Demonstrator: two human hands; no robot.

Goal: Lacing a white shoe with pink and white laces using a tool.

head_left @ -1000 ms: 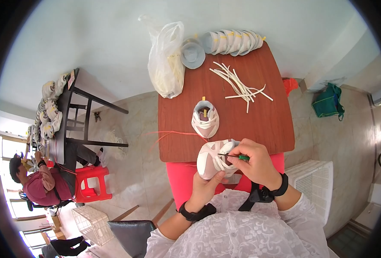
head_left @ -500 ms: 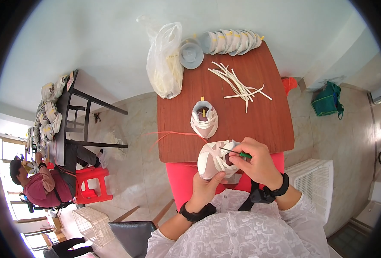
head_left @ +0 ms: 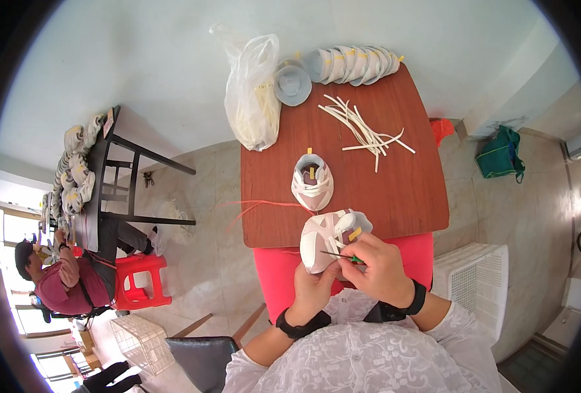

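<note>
A pale pink and white shoe upper (head_left: 316, 237) rests at the near edge of the table, its yellow tab towards the right. My left hand (head_left: 313, 288) grips it from below, at the toe side. My right hand (head_left: 381, 265) is closed round the green handle of a thin metal hook-like tool (head_left: 334, 254), whose shaft lies across the upper near my left thumb. The tool's exact tip is too small to tell. Just beyond stands a second, laced shoe upper (head_left: 312, 187), with a red cord (head_left: 271, 202) running left from beside it.
Loose white laces (head_left: 366, 134) lie on the brown table (head_left: 408, 190). At its far edge are a plastic bag (head_left: 254, 98) of laces and a row of nested uppers (head_left: 356, 64). A white basket (head_left: 474, 281) stands right; a co-worker (head_left: 64, 278) sits left.
My right hand has moved left and nearer to me with the tool, from the laced opening to the side by my left thumb. The upper has turned somewhat, showing its yellow tab.
</note>
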